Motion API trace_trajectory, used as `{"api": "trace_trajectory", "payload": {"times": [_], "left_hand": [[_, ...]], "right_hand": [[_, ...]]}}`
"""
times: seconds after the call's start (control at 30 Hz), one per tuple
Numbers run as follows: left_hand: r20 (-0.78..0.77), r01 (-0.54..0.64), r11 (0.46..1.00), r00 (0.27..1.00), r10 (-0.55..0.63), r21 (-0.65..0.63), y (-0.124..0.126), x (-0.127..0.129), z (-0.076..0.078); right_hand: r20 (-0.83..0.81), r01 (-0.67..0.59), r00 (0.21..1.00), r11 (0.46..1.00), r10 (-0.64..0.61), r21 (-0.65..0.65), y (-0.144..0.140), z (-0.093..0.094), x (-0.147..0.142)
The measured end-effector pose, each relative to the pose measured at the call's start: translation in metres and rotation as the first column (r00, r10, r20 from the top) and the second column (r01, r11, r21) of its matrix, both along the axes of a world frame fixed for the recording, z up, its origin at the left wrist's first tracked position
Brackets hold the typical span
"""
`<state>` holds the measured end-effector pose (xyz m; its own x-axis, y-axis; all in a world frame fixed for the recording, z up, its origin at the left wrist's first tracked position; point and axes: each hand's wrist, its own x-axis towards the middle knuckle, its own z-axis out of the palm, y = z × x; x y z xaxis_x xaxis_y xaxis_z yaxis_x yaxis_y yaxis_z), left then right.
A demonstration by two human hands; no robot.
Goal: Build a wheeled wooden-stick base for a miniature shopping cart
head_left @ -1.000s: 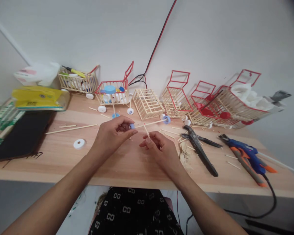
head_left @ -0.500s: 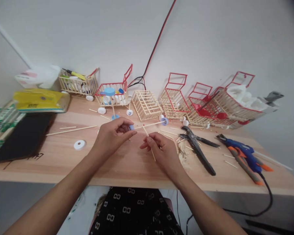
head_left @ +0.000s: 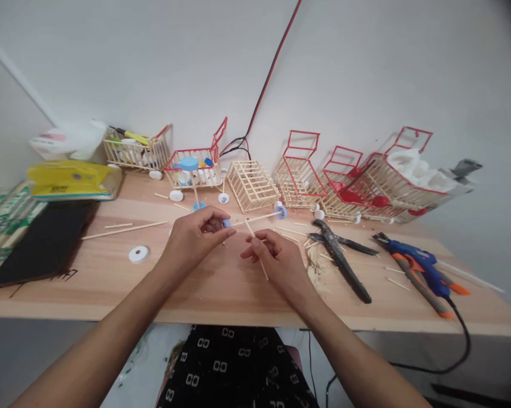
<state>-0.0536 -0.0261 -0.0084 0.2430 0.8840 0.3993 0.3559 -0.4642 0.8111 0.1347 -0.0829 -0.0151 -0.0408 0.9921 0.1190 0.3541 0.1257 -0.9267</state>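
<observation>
My left hand (head_left: 196, 235) pinches a blue bottle cap (head_left: 226, 223) at the left end of a thin wooden axle stick (head_left: 262, 217). Another blue cap (head_left: 281, 212) sits on the axle's right end. Between thumb and fingers, my right hand (head_left: 281, 258) grips a second wooden stick (head_left: 264, 270), tilted, with its upper tip close to the axle near a small red spot. Whether that tip touches the axle, I cannot tell. Behind the hands stands an unpainted stick basket (head_left: 255, 184), and left of it another blue-capped axle (head_left: 190, 164) stands on end.
Several stick-built carts with red trim (head_left: 304, 175) line the wall. To the right lie black-handled cutters (head_left: 343, 263), a blue glue gun (head_left: 412, 252) and orange-handled pliers (head_left: 425, 286). On the left are a white cap ring (head_left: 139, 254), a black board (head_left: 43, 243) and a yellow packet (head_left: 72, 180).
The camera view has shifted slightly. Both hands keep their grips, and the sticks and caps hold nearly the same positions relative to each other.
</observation>
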Motion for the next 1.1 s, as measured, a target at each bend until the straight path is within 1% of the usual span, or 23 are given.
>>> {"api": "trace_trajectory", "payload": {"times": [0.17, 0.3, 0.6, 0.77, 1.0, 1.1], "left_hand": [[0.003, -0.002, 1.000, 1.000, 0.002, -0.005, 0.001, 0.000, -0.001], [-0.005, 0.004, 1.000, 1.000, -0.004, -0.026, 0.002, -0.001, 0.000], [-0.031, 0.016, 1.000, 0.999, -0.017, -0.026, 0.000, -0.003, 0.001], [-0.006, 0.001, 0.998, 1.000, -0.001, -0.070, -0.009, -0.004, 0.001], [-0.022, -0.005, 0.988, 1.000, 0.001, -0.157, -0.017, -0.007, -0.003], [-0.025, 0.000, 0.988, 1.000, -0.004, -0.156, -0.016, -0.007, -0.006]], "right_hand": [[0.025, 0.019, 0.999, 0.999, -0.020, 0.029, 0.000, 0.003, 0.000], [0.054, 0.007, 0.998, 0.999, -0.010, 0.047, 0.001, 0.006, -0.001], [0.029, 0.008, 1.000, 0.999, -0.009, 0.039, 0.004, 0.001, -0.001], [0.039, -0.002, 0.999, 1.000, 0.001, 0.009, 0.003, 0.003, -0.003], [-0.014, -0.020, 1.000, 0.996, 0.019, -0.083, -0.001, 0.002, -0.009], [-0.062, -0.039, 0.998, 0.993, 0.032, -0.112, 0.000, -0.002, -0.012]]}}
